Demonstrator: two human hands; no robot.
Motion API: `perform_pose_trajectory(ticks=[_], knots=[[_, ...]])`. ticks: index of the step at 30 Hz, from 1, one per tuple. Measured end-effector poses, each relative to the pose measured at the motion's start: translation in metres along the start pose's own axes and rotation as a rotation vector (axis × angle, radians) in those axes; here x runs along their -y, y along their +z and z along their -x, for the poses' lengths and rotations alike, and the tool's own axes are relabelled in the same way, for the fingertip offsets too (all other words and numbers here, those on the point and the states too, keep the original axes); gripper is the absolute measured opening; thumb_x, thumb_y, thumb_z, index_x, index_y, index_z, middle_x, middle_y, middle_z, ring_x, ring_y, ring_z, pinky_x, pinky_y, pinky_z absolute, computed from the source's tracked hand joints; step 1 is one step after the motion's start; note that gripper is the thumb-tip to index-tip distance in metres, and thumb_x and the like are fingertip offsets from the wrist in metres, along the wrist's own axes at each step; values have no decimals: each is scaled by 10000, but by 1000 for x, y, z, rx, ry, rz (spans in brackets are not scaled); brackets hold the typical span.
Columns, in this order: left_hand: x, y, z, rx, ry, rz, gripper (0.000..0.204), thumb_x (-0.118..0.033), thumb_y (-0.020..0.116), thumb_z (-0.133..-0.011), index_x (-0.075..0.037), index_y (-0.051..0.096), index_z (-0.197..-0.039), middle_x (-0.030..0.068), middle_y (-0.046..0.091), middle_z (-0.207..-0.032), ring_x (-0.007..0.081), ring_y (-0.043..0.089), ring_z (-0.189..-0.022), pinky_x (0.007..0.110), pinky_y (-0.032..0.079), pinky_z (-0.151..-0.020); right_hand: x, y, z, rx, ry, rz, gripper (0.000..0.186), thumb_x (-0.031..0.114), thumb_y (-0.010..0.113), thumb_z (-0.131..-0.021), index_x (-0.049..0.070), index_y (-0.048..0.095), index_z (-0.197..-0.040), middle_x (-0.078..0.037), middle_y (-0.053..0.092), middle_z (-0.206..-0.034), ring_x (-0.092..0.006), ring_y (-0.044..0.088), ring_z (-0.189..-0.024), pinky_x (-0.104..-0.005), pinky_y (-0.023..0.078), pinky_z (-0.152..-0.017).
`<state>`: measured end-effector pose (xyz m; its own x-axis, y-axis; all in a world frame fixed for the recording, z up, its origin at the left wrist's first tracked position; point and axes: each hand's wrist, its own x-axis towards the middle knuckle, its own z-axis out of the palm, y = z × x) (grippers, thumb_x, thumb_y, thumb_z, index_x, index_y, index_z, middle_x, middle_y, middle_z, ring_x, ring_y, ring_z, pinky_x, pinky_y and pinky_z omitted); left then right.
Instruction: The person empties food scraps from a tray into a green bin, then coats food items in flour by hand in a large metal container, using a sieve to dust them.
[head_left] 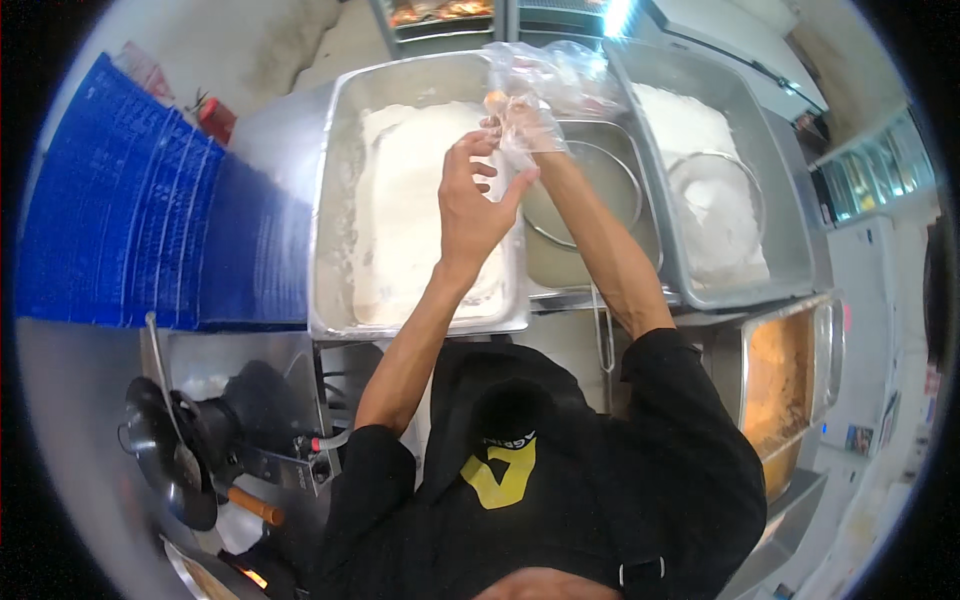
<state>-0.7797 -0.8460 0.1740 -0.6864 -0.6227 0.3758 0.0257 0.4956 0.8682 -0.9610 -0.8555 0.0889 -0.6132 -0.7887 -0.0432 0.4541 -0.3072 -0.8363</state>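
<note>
My right hand [528, 118] is covered by thin clear plastic [540, 135] that ends loosely at the wrist, like a disposable glove. Its fingers are blurred under the plastic, so their pose is unclear. Close against it on the left is my bare left hand [475, 195], thumb and fingers apart, the fingertips near or touching the plastic. Both hands are above the right rim of a metal tray of white powder [425, 220]. A crumpled clear plastic bag [575, 75] lies just beyond them. Under my right forearm, a round wire-rimmed strainer [622, 175] sits in a metal basin [650, 225] of cloudy liquid.
To the right stands a grey tub [795, 255] with white powder and a round sieve [755, 180]. Stacked blue crates [120, 200] rise at the left. Below them are a black wok [165, 455] and a wooden handle [256, 506]. A metal fryer basin [780, 380] stands at my right.
</note>
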Motion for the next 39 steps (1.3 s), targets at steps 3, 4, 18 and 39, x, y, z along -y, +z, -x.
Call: perform_pose_trajectory(ticks=[3, 4, 18, 39], knots=[[-5, -28, 0, -128, 16, -60, 498, -103, 706, -722, -42, 474, -1157, 123, 593, -959, 173, 604, -773, 295, 514, -636, -41, 15, -22, 125, 91, -119, 250, 228, 594, -852, 66, 554, -1038, -89, 587, -821, -193, 603, -707, -316, 516, -586], [6, -37, 1, -153, 5, -76, 498, -103, 706, -722, -42, 474, -1157, 123, 593, -959, 173, 604, -773, 295, 514, -636, -52, 31, -26, 150, 110, -122, 250, 228, 594, -852, 66, 554, -1038, -89, 587, -821, -193, 603, -707, -316, 516, -586], [160, -123, -78, -42, -56, -429, 134, -90, 657, -686, -44, 696, -805, 123, 670, -720, 201, 654, -647, 288, 501, -618, -98, 144, 58, 147, -320, 1145, 170, 28, 436, -770, -20, 599, -765, -243, 602, -779, -339, 596, -760, -421, 449, -670], [15, -70, -96, 87, -130, 390, 257, -40, 551, -851, 52, 490, -1084, 146, 544, -1035, 237, 603, -918, 316, 548, -723, -5, 93, 44, -243, -745, 1059, 556, 154, 640, -751, -17, 414, -1229, -252, 524, -1087, -399, 552, -921, -423, 467, -773]])
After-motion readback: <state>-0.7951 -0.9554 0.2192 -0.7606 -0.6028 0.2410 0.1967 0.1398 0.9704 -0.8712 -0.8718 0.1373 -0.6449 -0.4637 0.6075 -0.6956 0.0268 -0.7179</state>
